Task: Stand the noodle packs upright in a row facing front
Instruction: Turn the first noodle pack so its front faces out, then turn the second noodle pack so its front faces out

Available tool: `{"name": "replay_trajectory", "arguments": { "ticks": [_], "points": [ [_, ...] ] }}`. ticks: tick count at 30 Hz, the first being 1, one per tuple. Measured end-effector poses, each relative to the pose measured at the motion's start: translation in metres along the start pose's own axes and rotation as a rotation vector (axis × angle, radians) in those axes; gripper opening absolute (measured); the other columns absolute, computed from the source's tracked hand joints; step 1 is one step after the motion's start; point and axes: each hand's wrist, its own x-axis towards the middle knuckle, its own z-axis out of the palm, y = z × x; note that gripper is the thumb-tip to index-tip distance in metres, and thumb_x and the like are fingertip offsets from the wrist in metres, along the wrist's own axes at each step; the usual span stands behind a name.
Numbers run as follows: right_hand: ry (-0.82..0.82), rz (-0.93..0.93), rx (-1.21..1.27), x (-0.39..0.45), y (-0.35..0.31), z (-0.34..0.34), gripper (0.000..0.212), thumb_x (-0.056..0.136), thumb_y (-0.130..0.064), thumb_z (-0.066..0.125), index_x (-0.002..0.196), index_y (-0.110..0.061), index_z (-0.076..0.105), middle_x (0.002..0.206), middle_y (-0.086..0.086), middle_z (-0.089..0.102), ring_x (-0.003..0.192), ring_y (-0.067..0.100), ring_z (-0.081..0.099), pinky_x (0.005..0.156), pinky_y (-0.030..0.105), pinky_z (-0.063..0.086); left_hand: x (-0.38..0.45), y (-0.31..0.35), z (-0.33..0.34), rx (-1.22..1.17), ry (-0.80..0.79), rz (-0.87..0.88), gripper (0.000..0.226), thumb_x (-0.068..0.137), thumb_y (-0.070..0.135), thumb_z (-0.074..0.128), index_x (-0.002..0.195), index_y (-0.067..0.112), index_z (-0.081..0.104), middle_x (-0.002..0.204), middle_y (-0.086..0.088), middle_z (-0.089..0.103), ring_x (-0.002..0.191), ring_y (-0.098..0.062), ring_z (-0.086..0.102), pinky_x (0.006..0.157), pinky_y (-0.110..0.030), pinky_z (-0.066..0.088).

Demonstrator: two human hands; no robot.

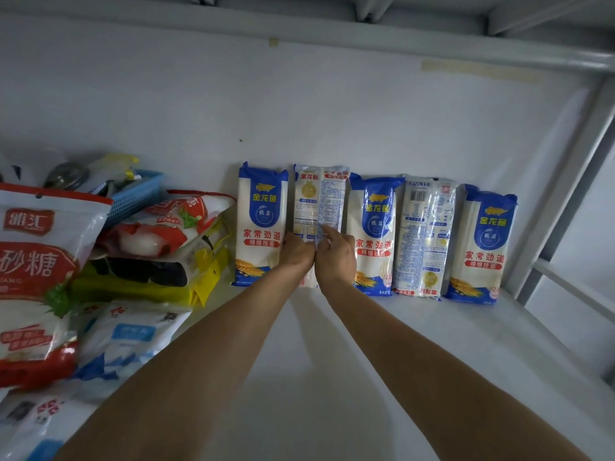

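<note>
The white metal shelf carries five tall plastic noodle packs upright along its back wall, reaching the right rear corner. Three show blue-and-white fronts; the second pack and the fourth pack show printed backs, the fourth upside down. At the left edge lie a red-and-white sugar bag, other pouches and a blue plastic basket. Both the left hand and right hand grasp the second pack's lower half. Best lift it clear of its neighbours, spin it front-out, then reseat it.

Pantry shelf with grocery bags
</note>
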Motion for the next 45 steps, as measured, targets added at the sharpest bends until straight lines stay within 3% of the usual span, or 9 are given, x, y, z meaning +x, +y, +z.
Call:
{"name": "replay_trajectory", "arguments": {
  "ticks": [6, 12, 16, 18, 21, 26, 31, 37, 45],
  "points": [
    [-0.045, 0.008, 0.080, -0.002, 0.001, 0.001, 0.045, 0.095, -0.040, 0.049, 0.138, -0.028, 0.050, 0.140, 0.004, 0.046, 0.118, 0.022, 0.056, 0.097, 0.037, 0.050, -0.032, -0.002, -0.012, 0.013, 0.015, 0.110, 0.038, 0.089, 0.015, 0.062, 0.126, 0.008, 0.059, 0.121, -0.014, 0.069, 0.110, -0.034, 0.066, 0.096, -0.051, 0.054],
    [-0.052, 0.043, 0.204, -0.003, -0.002, 0.000, 0.050, 0.082, -0.050, 0.056, 0.127, -0.027, 0.054, 0.119, 0.003, 0.063, 0.104, 0.024, 0.064, 0.089, 0.046, 0.056, -0.072, -0.007, -0.016, -0.316, -0.118, 0.083, 0.031, 0.096, 0.009, 0.056, 0.125, 0.017, 0.063, 0.118, -0.011, 0.070, 0.105, -0.028, 0.068, 0.092, -0.047, 0.057],
    [-0.095, 0.037, 0.311, 0.002, 0.000, -0.008, 0.032, 0.087, -0.029, 0.062, 0.117, -0.020, 0.056, 0.106, 0.004, 0.070, 0.095, 0.023, 0.068, 0.085, 0.046, 0.059, -0.086, -0.009, -0.016, -0.478, -0.211, 0.077, 0.033, 0.095, -0.001, 0.053, 0.120, 0.019, 0.064, 0.109, 0.000, 0.070, 0.100, -0.016, 0.067, 0.080, -0.027, 0.060],
    [-0.144, 0.061, 0.423, 0.007, 0.002, -0.014, 0.031, 0.092, -0.023, 0.059, 0.122, -0.017, 0.055, 0.109, 0.005, 0.071, 0.095, 0.021, 0.070, 0.085, 0.045, 0.059, -0.088, -0.009, -0.019, -0.440, -0.155, 0.142, 0.035, 0.089, -0.002, 0.062, 0.114, 0.022, 0.065, 0.111, 0.006, 0.066, 0.105, -0.016, 0.065, 0.082, -0.029, 0.060],
    [-0.192, 0.108, 0.529, 0.011, 0.002, -0.020, 0.036, 0.095, -0.018, 0.057, 0.130, -0.017, 0.048, 0.117, 0.005, 0.068, 0.100, 0.022, 0.069, 0.085, 0.043, 0.059, -0.082, -0.002, -0.023, -0.293, -0.005, 0.215, 0.044, 0.089, 0.008, 0.067, 0.130, 0.015, 0.052, 0.123, 0.001, 0.059, 0.107, -0.018, 0.063, 0.064, -0.016, 0.058],
    [-0.299, 0.171, 0.665, 0.023, 0.009, -0.017, 0.036, 0.094, -0.018, 0.059, 0.128, -0.025, 0.050, 0.113, 0.005, 0.070, 0.103, 0.029, 0.069, 0.086, 0.053, 0.057, -0.059, 0.014, -0.029, -0.097, -0.116, 0.025, 0.038, 0.099, 0.012, 0.051, 0.136, 0.015, 0.042, 0.132, -0.011, 0.059, 0.110, -0.037, 0.067, 0.077, -0.047, 0.060],
    [-0.359, 0.156, 0.609, 0.037, 0.007, -0.012, 0.024, 0.093, -0.020, 0.060, 0.115, -0.028, 0.054, 0.103, 0.003, 0.073, 0.097, 0.028, 0.071, 0.085, 0.050, 0.058, -0.044, 0.006, -0.022, 0.012, -0.013, 0.096, 0.031, 0.095, 0.009, 0.055, 0.126, 0.012, 0.049, 0.123, -0.012, 0.066, 0.097, -0.037, 0.072, 0.082, -0.048, 0.061],
    [-0.269, 0.110, 0.384, 0.045, 0.000, -0.010, 0.028, 0.099, -0.014, 0.047, 0.127, -0.013, 0.046, 0.108, 0.005, 0.065, 0.076, 0.010, 0.065, 0.058, 0.022, 0.052, -0.030, -0.015, -0.003, 0.087, 0.105, 0.133, 0.034, 0.087, 0.005, 0.066, 0.114, 0.010, 0.048, 0.123, -0.016, 0.065, 0.107, -0.035, 0.069, 0.090, -0.053, 0.057],
    [-0.139, -0.005, 0.142, 0.039, -0.001, -0.003, 0.028, 0.101, -0.011, 0.040, 0.129, -0.012, 0.041, 0.125, 0.012, 0.062, 0.108, 0.026, 0.066, 0.075, 0.032, 0.056, -0.047, -0.017, 0.006, 0.098, 0.164, 0.280, 0.054, 0.087, 0.003, 0.066, 0.136, 0.009, 0.043, 0.133, -0.013, 0.057, 0.127, -0.029, 0.056, 0.104, -0.050, 0.048]
  ]
}}
